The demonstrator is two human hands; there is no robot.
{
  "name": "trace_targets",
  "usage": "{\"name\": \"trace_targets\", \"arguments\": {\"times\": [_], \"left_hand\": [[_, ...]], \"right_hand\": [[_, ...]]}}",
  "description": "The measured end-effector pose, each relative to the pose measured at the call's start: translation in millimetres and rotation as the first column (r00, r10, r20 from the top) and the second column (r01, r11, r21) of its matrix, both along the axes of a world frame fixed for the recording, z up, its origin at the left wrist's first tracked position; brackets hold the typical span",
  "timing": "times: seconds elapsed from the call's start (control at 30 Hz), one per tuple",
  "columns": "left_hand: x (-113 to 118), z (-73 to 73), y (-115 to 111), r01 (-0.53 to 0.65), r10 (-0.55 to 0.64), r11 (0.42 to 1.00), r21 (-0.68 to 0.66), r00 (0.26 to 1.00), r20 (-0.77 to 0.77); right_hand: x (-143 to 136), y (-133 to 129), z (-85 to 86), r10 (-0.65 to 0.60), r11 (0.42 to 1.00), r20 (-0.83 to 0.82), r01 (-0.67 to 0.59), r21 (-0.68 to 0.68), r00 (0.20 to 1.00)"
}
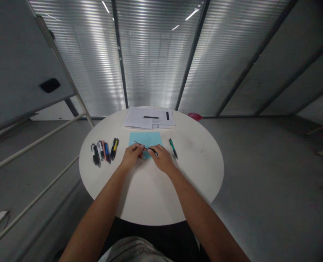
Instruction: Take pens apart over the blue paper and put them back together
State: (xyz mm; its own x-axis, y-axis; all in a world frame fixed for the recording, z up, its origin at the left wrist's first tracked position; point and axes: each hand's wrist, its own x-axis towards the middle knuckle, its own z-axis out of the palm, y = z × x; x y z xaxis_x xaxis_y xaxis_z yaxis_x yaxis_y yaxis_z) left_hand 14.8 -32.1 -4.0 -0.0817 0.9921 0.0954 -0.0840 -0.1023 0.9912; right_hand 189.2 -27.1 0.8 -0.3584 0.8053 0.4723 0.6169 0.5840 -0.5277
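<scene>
Both hands meet above a light blue sheet [147,136] on the round white table [150,203]. My left hand [132,154] is closed in a pinch on a thin dark rod [137,142], which looks like a pen refill and points up to the left. Between the fingers of my right hand [161,156] is a black pen part [153,150], its end towards the rod. Fingers hide whether the two pieces join. To the right of my right hand lies a green and black pen [173,148].
Several pens [103,151] lie in a group on the left of the table. At the back, a black pen [151,117] rests on stacked papers [138,118]. A whiteboard frame [60,60] stands at the left, and a pink object [195,116] is beyond the table.
</scene>
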Motion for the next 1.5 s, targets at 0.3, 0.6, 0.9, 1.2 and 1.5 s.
{"name": "trace_targets", "arguments": {"times": [0.3,0.6,0.9,1.2,1.5], "left_hand": [[-1.8,1.1,1.8,-0.063,0.075,0.996,-0.061,0.973,0.221],[-2.4,-0.2,1.4,-0.061,0.071,0.997,-0.053,0.975,0.210],[-1.5,1.5,1.0,-0.087,0.092,0.995,-0.045,0.986,0.137],[-0.4,4.1,1.4,-0.127,0.132,0.991,-0.053,0.983,0.129],[-1.7,0.0,3.3,-0.138,0.145,0.989,-0.060,0.980,0.135]], "right_hand": [[5.2,3.9,-4.2,0.053,0.996,-0.016,-0.054,-0.066,0.998],[4.1,4.2,-7.8,0.065,0.996,-0.019,-0.066,-0.067,0.998],[4.8,6.0,-8.3,0.082,0.993,-0.043,-0.086,-0.083,0.996],[4.8,6.1,-9.3,0.101,0.992,-0.063,-0.106,-0.075,0.993],[4.8,5.9,-7.5,0.065,0.995,-0.079,-0.071,-0.077,0.995]]}}
